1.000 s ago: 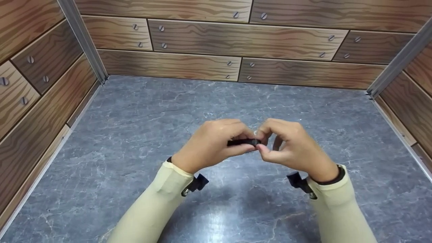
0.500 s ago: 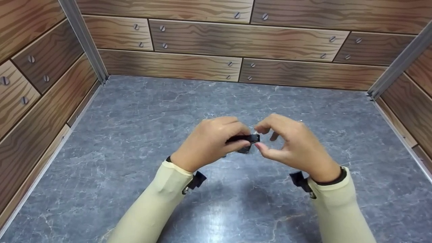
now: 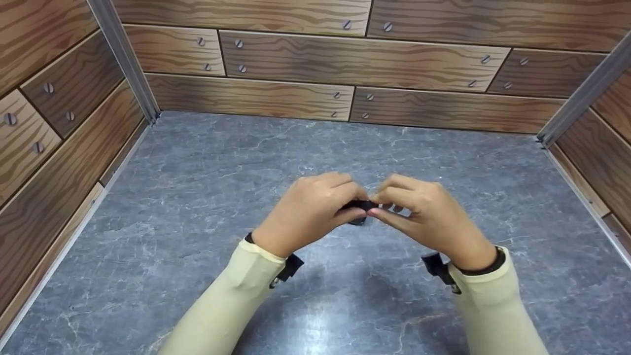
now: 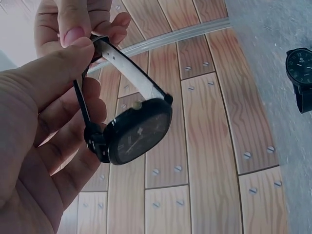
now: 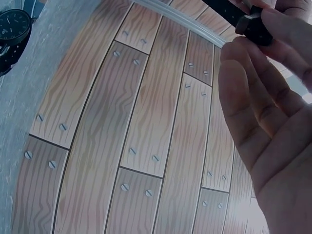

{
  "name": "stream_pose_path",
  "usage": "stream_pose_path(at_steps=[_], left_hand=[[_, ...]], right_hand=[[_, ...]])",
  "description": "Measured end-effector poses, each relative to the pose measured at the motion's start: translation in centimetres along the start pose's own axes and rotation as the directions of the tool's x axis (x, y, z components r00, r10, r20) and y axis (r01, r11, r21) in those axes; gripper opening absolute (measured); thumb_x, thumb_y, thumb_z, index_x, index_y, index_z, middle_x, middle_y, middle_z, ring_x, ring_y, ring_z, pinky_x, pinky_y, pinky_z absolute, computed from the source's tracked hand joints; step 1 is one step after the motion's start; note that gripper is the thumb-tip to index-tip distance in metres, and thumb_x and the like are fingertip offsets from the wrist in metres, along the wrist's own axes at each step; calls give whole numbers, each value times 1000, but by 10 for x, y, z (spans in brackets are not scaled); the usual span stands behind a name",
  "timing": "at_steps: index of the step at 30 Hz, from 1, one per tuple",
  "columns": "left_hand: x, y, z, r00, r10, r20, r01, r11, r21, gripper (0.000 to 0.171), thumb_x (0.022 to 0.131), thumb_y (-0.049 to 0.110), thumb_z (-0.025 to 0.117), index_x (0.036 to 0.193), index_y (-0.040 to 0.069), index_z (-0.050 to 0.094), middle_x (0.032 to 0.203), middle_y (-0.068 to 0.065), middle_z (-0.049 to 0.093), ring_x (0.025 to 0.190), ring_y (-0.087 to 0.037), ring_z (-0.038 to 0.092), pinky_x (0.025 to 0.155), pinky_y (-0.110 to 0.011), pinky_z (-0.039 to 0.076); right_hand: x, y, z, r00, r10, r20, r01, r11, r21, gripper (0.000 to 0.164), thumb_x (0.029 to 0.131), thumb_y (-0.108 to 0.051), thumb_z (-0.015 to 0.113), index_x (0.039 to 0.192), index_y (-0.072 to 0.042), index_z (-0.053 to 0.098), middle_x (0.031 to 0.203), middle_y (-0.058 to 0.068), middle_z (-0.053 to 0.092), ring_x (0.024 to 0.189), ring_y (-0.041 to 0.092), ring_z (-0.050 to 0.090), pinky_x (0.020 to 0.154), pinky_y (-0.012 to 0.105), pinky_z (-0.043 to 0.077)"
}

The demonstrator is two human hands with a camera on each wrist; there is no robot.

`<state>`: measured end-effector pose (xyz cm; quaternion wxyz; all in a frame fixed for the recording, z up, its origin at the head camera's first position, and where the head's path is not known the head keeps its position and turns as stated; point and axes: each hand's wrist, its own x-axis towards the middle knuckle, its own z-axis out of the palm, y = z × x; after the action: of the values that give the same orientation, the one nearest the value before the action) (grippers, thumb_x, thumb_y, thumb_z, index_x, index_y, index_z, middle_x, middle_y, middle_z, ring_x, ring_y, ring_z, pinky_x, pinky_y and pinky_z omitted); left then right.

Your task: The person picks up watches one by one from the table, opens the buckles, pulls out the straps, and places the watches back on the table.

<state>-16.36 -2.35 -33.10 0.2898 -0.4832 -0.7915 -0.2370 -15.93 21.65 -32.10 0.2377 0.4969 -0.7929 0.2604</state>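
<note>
A wristwatch [image 4: 141,134] with a dark, rounded-square case hangs in the left wrist view, its strap bent into a loop. The strap [image 4: 127,66] is black outside and pale on the inner side. My left hand [image 3: 313,209] holds this strap between thumb and fingers. My right hand [image 3: 431,212] meets it there, thumb and fingertips pinching the strap end. In the right wrist view, the black strap and its loop [image 5: 251,28] show at the fingertips. From the head view, the fingers cover most of the watch.
A second watch [image 4: 300,67], black with a round dial, lies on the blue-grey marbled table [image 3: 236,162]. Wood-patterned panels [image 3: 276,54] enclose the table at the back and both sides, with metal posts at the corners.
Half a second ago my right thumb and fingers stood apart around the strap end; now they have come together on it. My left hand keeps its hold, nearly in place.
</note>
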Motion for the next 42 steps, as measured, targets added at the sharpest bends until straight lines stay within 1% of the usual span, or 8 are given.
stream_pose_path(at_steps=[3,6,10,16,22,33,38,42], left_hand=[[0,-1,0,1000,-1,-3,1,1000,-9,18,98,29,71,104,12,75,94,3,71,82,-8,66,76,-19,54],[0,-2,0,1000,-2,-13,2,1000,-18,19,97,29,72,105,12,76,95,3,72,84,-8,67,78,-19,54],[0,-1,1,1000,-8,-25,7,1000,-25,21,97,31,73,106,12,77,96,3,73,84,-8,68,77,-19,55],[0,-2,2,999,-31,-30,31,999,-18,22,98,32,72,106,13,78,93,3,74,79,-7,67,71,-20,55],[0,-1,2,999,-48,-22,47,998,-46,15,99,28,73,101,15,77,90,5,72,74,-4,64,67,-19,53],[0,0,2,997,-70,18,71,992,-104,11,99,25,72,104,15,75,92,5,70,74,-4,61,68,-19,52],[0,0,0,996,-91,22,93,988,-120,13,99,24,72,107,14,74,94,4,71,75,-4,62,69,-19,53],[0,0,1,995,-103,16,104,984,-142,12,99,22,72,107,13,74,94,4,71,76,-3,62,69,-19,53]], right_hand=[[-1,0,-1,1000,19,13,-19,1000,-8,18,86,-5,83,101,-12,77,97,-1,70,72,7,63,60,17,50],[-1,1,-1,1000,4,1,-4,1000,-23,18,86,-5,84,101,-11,77,96,-1,70,68,7,60,56,15,47],[-1,1,-1,999,-31,-16,30,998,-51,24,82,-2,86,101,-11,75,94,0,70,67,9,62,55,18,50],[0,1,-2,999,-33,-5,32,996,-88,24,83,-5,85,103,-12,73,92,-2,70,66,8,61,55,17,48],[-1,1,-3,999,-35,-2,34,997,-69,26,83,-3,85,103,-11,72,93,-1,69,67,8,61,56,17,49],[-3,0,-6,1000,-24,9,24,999,-30,29,85,-3,83,110,-11,73,97,0,70,68,8,61,59,17,49],[-3,-1,-8,998,31,50,-30,999,-29,20,94,-10,76,113,-11,71,102,-1,70,76,7,64,64,17,50],[-4,-2,-8,994,72,77,-70,997,-20,21,97,-10,72,118,-12,70,105,-2,72,82,7,67,67,17,51]])
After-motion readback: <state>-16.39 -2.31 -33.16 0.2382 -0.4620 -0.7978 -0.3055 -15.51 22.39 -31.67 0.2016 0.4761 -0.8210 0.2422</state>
